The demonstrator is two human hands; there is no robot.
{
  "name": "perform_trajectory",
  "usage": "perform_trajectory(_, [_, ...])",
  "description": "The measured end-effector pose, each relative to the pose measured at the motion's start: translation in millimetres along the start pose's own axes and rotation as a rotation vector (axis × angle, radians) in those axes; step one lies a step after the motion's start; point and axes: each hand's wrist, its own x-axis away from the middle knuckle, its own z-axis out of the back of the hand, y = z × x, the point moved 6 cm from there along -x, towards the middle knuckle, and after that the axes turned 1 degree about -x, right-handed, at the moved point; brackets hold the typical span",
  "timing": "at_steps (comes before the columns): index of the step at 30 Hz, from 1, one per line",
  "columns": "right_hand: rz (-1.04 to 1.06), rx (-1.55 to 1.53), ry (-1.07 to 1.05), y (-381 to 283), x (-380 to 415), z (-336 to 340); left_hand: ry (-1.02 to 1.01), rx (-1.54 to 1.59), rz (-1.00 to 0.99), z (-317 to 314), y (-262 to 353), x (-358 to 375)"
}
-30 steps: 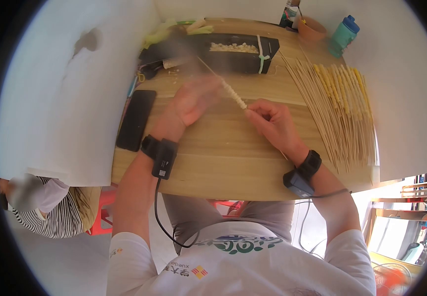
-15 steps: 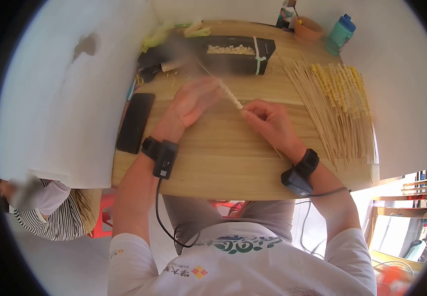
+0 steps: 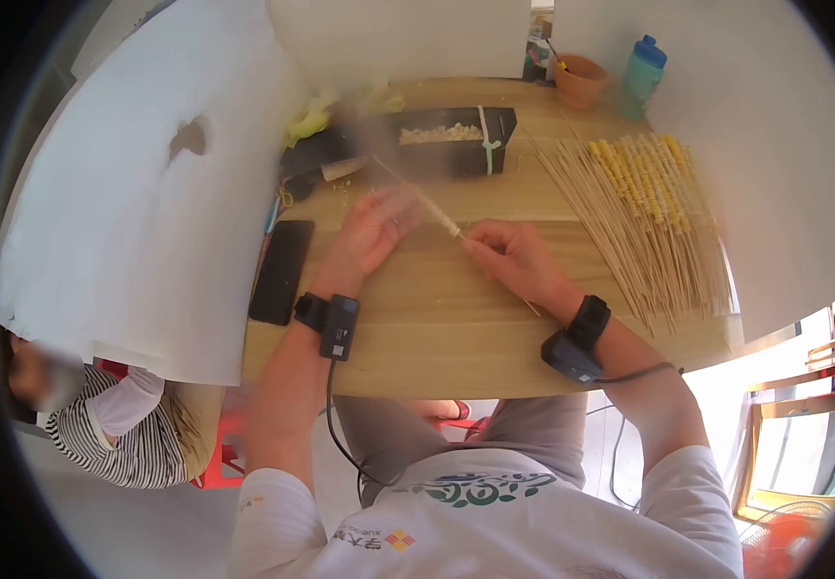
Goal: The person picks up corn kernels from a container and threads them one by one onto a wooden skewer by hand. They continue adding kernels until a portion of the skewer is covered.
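Note:
A thin wooden skewer [image 3: 451, 228], threaded with a row of pale corn kernels, slants between my hands above the table. My right hand [image 3: 517, 259] pinches it just below the kernels, and the bare lower end sticks out under the palm. At the upper part of the row, my left hand [image 3: 376, 230] has its fingers bent against the skewer; haze blurs the fingertips. Beyond my hands lies a long black box [image 3: 446, 159] holding loose pale kernels, with a light green tie round its right end. A pale cob piece [image 3: 343, 170] rests by its left side.
Bare skewers [image 3: 620, 251] and skewers of yellow kernels [image 3: 644, 179] lie at right. A terracotta pot [image 3: 581, 83] and a teal bottle [image 3: 641, 79] stand behind. A black phone [image 3: 282, 272] lies left. White panels [image 3: 166, 212] border the table; a person [image 3: 118, 425] sits beyond the left one.
The view has shifted, so the table scene sits a little lower. Both hands keep their places on the skewer, with the left hand's fingers slightly moved.

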Motion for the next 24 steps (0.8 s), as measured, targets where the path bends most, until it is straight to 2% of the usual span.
perform_trajectory(11, [0.089, -0.070, -0.013, -4, 2, 1, -0.065, -0.086, -0.009, -14, 4, 5])
perform_trajectory(18, [0.120, -0.132, 0.089, -2, -1, 9, -0.065, -0.110, 0.025, -9, 19, -2])
perform_trajectory(20, [0.128, -0.156, 0.116, 2, -3, 11, 0.045, -0.254, -0.015, -4, 37, -9])
perform_trajectory(21, [0.140, -0.192, 0.132, 2, -4, 12, 0.047, -0.258, -0.013, -8, 46, -13])
perform_trajectory(23, [0.154, -0.232, 0.149, 1, -3, 14, 0.067, -0.555, -0.117, -18, 70, -22])
perform_trajectory(24, [0.144, -0.211, 0.148, 0, -2, 15, 0.068, -0.559, -0.117, -22, 77, -29])
